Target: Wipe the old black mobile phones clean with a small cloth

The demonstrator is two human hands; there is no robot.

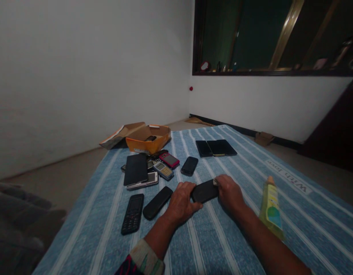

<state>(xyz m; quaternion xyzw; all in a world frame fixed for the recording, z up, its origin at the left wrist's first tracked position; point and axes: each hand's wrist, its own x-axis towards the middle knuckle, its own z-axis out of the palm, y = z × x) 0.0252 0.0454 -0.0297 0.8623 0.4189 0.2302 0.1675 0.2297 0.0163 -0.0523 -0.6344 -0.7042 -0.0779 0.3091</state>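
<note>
A black mobile phone [205,191] lies in front of me, dark face up, between my hands. My left hand [182,204] is closed on its left end, thumb along the near edge and fingers at the far edge. At the opposite end, my right hand [229,193] has its fingers curled against the phone. A small pale scrap [215,182], perhaps tissue or cloth, shows at the right fingertips; most of it is hidden. Left of my left hand lie a black phone [157,203], face down, and a black keypad phone [132,214].
Beyond my hands lie a dark smartphone [189,166], a pile with a red phone [169,160], and several dark phones [216,148] in a row. An open orange box [149,146] stands at the back left. A yellowish bottle [271,210] lies right on the striped cloth [250,175].
</note>
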